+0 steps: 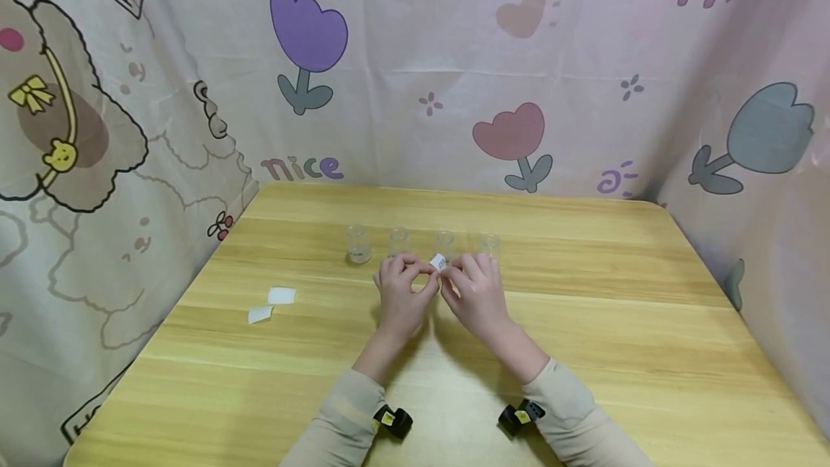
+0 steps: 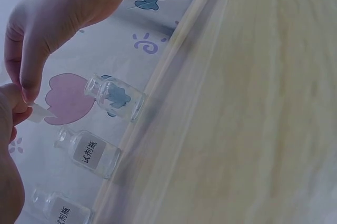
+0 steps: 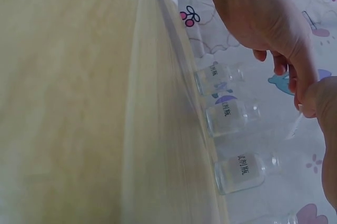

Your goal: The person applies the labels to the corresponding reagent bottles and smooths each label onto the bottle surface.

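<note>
**Both hands pinch a small label**

The label (image 1: 438,262) is a tiny white paper w/ dark marks on it. It sits up in the air, just above the table (image 1: 583,323), right btwn the two hands. The left hand (image 1: 400,294) pinches it w/ thumb and fingertip pressed together on one edge. The right hand (image 1: 478,295) pinches the other side the same way, fingers curled in. The hands are almost touching each other.

In the left wrist view the label (image 2: 38,112) shows as a thin white strip held tight btwn fingertips.

Just behind the hands stand four small clear bottles in a row. The far left bottle (image 1: 358,244) has a label on it already. The next bottle (image 1: 398,240) and the third bottle (image 1: 444,242) stand close behind the fingers. The far right bottle (image 1: 491,243) is partly hidden by the right hand. The wrist views show printed labels on three bottles.

To the left, well apart from the hands, two white paper bits (image 1: 272,304) lie flat on the table.

A curtain (image 1: 415,70) w/ tulips and the word "nice" hangs round the table.
</note>
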Available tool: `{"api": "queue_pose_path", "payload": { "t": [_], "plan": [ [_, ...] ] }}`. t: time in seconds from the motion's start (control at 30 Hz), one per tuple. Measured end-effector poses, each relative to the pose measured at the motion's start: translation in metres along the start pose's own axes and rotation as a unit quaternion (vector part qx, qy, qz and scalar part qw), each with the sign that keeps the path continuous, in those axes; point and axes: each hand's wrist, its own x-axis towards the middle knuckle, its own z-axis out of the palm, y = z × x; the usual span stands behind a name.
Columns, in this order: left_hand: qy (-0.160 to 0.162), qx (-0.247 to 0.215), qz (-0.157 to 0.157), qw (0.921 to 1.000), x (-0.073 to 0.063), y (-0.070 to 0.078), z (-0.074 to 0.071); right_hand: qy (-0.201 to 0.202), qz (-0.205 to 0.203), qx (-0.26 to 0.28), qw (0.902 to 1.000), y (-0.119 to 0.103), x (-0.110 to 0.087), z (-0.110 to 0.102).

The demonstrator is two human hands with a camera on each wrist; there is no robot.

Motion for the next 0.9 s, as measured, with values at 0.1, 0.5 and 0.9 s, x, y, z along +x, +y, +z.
{"api": "queue_pose_path", "payload": {
  "t": [0.1, 0.5, 0.9],
  "plan": [
    [-0.001, 0.0, 0.0, 1.0, -0.0002, 0.0001, -0.0006, -0.004, 0.006, -0.006, 1.0, 0.0, -0.0005, -0.0004],
    [0.007, 0.032, -0.017, 0.9993, -0.0001, 0.0028, -0.0042, 0.01, 0.027, -0.032, 0.9991, 0.0021, -0.0019, -0.0004],
    [0.018, 0.08, -0.026, 0.9963, 0.0018, 0.0008, -0.0066, 0.033, 0.048, -0.053, 0.9969, 0.0044, -0.0023, 0.0]
  ]
}}
